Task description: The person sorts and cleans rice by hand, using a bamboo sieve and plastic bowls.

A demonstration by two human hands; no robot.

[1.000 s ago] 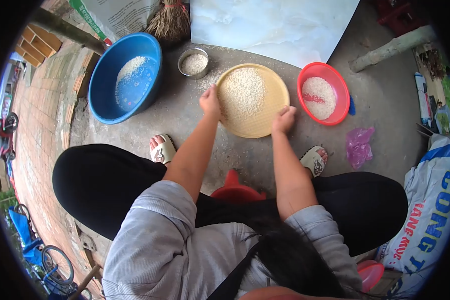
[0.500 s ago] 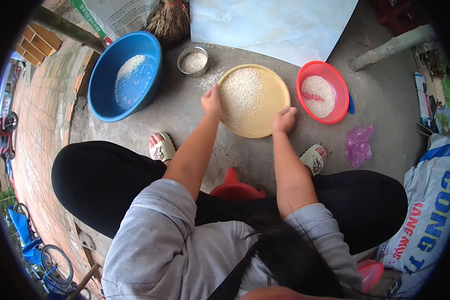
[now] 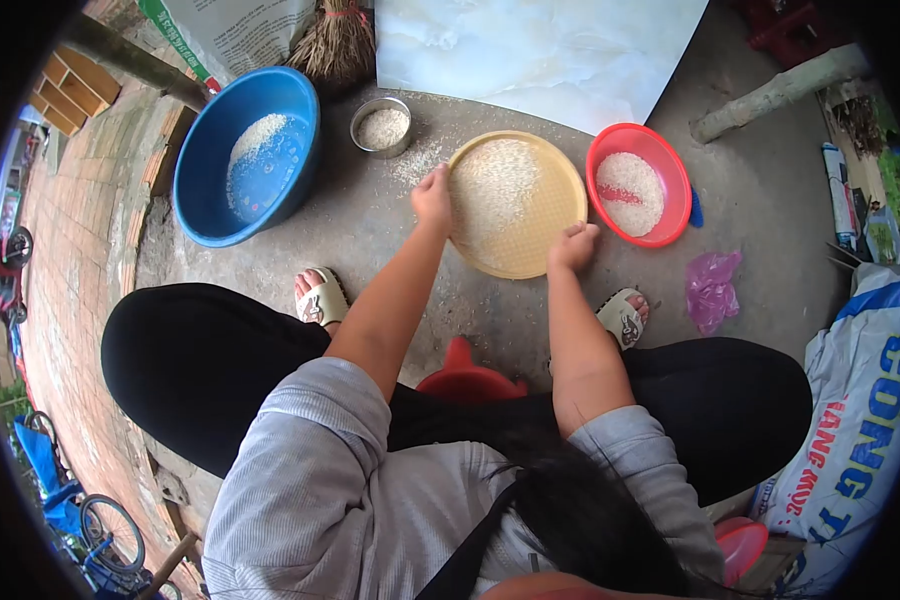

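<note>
Room to pass lies over the floor [image 3: 490, 315] between the round tray [image 3: 545, 215] and red stool [image 3: 460, 378], flanked by both forearms [image 3: 385, 305]. The red basin [image 3: 677, 180] crowds the tray's right; the metal bowl [image 3: 396, 149] leaves a wider gap.

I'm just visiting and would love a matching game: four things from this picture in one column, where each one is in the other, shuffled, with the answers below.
Things
1. Tray
2. Blue basin
3. Metal bowl
4. Plastic bag

Places
A. On the floor, near the right slipper
B. Between the left hand and right hand, gripped at its edge
C. Farthest left of the four in the picture
D. Between two of the other things, at the top of the floor area

Pairs: 1-B; 2-C; 3-D; 4-A
</note>
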